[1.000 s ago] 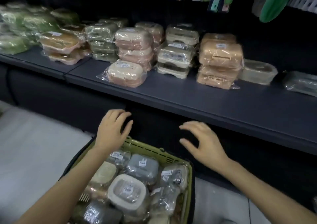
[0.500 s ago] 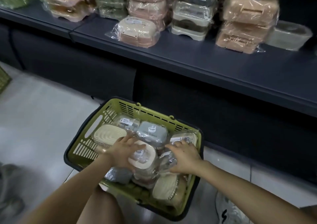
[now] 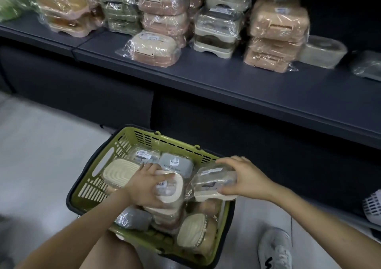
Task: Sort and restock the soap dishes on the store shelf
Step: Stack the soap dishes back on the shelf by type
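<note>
A green shopping basket (image 3: 123, 145) on the floor holds several plastic-wrapped soap dishes in cream, grey and beige. My left hand (image 3: 144, 188) grips a cream oval dish with a clear lid (image 3: 172, 189) in the middle of the basket. My right hand (image 3: 245, 178) holds a clear-lidded cream soap dish (image 3: 212, 183), lifted just above the basket's right side. On the dark shelf (image 3: 237, 83) above stand stacks of wrapped dishes: pink (image 3: 162, 11), cream-and-clear (image 3: 218, 29), tan (image 3: 276, 35), with a single pink-and-cream dish (image 3: 153, 49) lying in front.
A grey round dish (image 3: 323, 52) and a dark grey dish (image 3: 367, 66) sit at the shelf's right. Green and orange stacks fill the left end. My white shoe (image 3: 275, 248) is on the floor right of the basket; a white basket (image 3: 373, 207) sits under the shelf.
Both hands went down from in front of the shelf into the basket. Each took hold of a dish, and the right one has lifted its dish slightly.
</note>
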`<state>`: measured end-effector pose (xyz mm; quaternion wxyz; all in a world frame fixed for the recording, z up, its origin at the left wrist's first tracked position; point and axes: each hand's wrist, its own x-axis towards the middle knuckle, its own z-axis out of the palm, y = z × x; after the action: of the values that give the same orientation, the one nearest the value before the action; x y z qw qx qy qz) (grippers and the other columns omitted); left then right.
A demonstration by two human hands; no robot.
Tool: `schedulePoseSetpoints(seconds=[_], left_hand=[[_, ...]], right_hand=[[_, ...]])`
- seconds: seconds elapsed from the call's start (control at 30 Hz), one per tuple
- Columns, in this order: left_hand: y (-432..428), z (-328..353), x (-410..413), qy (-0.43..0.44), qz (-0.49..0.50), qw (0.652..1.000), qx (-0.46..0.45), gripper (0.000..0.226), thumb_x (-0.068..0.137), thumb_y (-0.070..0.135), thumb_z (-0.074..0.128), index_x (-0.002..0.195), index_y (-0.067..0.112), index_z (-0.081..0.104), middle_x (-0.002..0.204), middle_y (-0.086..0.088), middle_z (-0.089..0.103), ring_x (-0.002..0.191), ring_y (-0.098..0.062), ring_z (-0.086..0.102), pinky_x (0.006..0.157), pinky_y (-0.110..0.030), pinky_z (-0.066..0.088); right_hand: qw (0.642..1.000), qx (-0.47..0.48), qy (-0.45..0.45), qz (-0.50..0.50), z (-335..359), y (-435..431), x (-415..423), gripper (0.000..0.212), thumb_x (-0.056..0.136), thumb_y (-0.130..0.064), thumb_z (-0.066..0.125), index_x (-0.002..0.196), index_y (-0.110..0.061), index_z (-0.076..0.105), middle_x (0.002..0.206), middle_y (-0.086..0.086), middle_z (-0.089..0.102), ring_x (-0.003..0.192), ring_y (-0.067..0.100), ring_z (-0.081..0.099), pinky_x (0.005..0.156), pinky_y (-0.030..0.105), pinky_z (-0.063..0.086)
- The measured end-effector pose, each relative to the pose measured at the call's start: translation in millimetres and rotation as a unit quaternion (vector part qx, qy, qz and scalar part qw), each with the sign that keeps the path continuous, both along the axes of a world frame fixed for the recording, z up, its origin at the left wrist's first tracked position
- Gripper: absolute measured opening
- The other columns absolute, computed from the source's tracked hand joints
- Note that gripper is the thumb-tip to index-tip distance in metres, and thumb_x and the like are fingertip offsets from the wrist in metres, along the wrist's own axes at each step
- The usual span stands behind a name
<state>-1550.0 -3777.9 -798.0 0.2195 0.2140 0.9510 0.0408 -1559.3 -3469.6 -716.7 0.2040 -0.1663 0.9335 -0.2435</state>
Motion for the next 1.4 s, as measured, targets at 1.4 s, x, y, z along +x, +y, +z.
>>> schedulePoseSetpoints(seconds=[1.4], left_hand=[[364.3,188.4,-178.5,0.303,-0.146,0.924,0.184,0.061,0.083,0.064,0.036,0.127,0.029,0.062,0.129,-0.009,0.058,0.120,-0.033,0.051,0.101,-0.049,0.041]], right_hand=[[0.922,-0.018,0.257,-0.289,103.1,364.5,-109.9,0.059,0.082,-0.025,0.075,0.136,-0.032,0.051,0.153,-0.001,0.034,0.141,0.024,0.028,0.111,0.038,0.028]])
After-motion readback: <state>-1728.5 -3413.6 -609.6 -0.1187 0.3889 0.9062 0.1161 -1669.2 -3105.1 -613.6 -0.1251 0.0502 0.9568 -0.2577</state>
